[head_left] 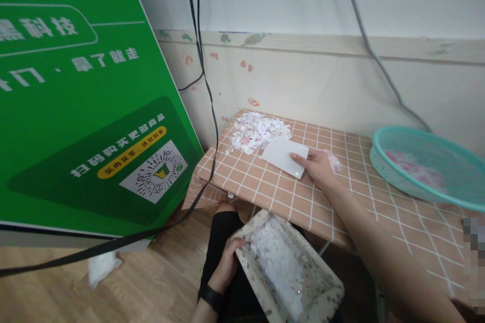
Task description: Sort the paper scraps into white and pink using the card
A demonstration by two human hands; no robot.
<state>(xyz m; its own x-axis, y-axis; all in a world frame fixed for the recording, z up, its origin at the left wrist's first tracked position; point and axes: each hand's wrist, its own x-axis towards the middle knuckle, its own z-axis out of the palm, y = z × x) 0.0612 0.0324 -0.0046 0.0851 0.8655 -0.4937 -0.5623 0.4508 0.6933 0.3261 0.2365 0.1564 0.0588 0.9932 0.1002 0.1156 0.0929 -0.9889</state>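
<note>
My right hand point(312, 164) is closed on the right edge of a flat white scraper card point(284, 155), held low over the checked tablecloth. The card's far edge meets a heap of torn white paper scraps point(257, 131), with a few pinkish bits in it. Below the table edge, my left hand point(229, 255) grips the rim of a stained, pale rectangular tub point(322, 275), thumb over the side. White paper bits point(280, 257) lie inside the tub, which is tilted above my lap.
A turquoise mesh basket point(390, 174) with pink and white scraps stands at the table's right. At the left rises a green printed cabinet point(94, 86). A black cable point(214, 111) hangs in front of the table's left end. A white bag-like thing point(102, 267) lies on the floor.
</note>
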